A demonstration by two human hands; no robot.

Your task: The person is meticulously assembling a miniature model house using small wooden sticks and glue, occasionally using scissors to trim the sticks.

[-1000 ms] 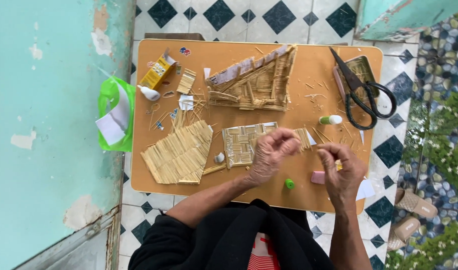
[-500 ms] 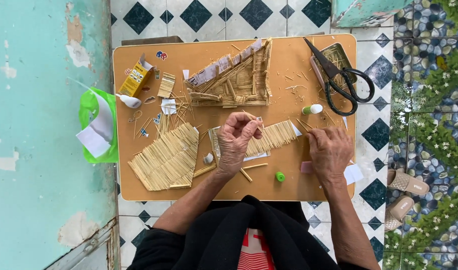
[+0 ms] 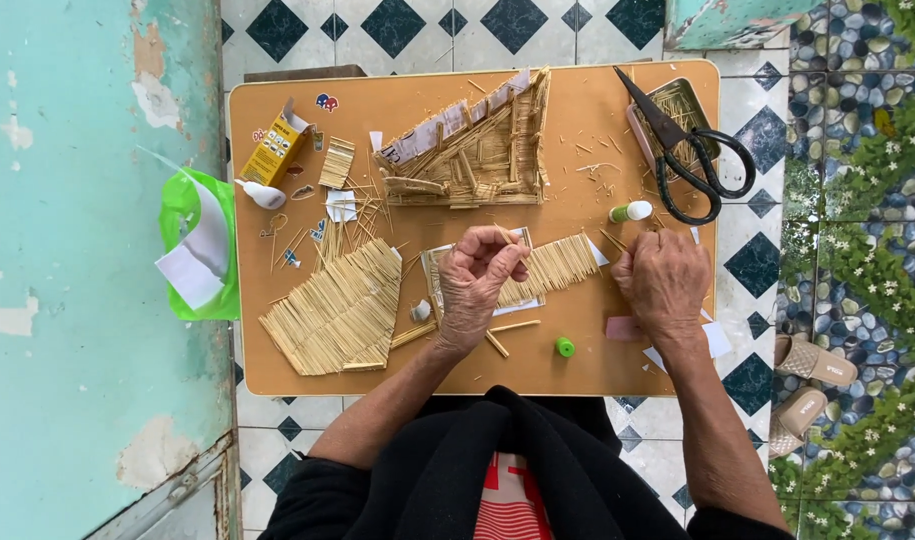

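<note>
Left hand (image 3: pixel 480 285) pinches a stick (image 3: pixel 505 236) over the stick panel (image 3: pixel 557 268); right hand (image 3: pixel 665 280) rests curled, grip unclear, glue bottle (image 3: pixel 631 211) and scissors (image 3: pixel 689 150) beside.

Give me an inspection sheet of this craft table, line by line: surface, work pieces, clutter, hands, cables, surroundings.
Surface: orange table, strewn with loose sticks.
Job's things: small stick panel under both hands; large stick panel to its left; stick house frame behind.
Clutter: black scissors over a tin, yellow box, glue bottle, green cap.
Hands: left hand pinches a stick; right hand rests on the panel's edge, grip hidden.
Cables: nothing seen.
Surroundings: teal wall, green bag, sandals.
</note>
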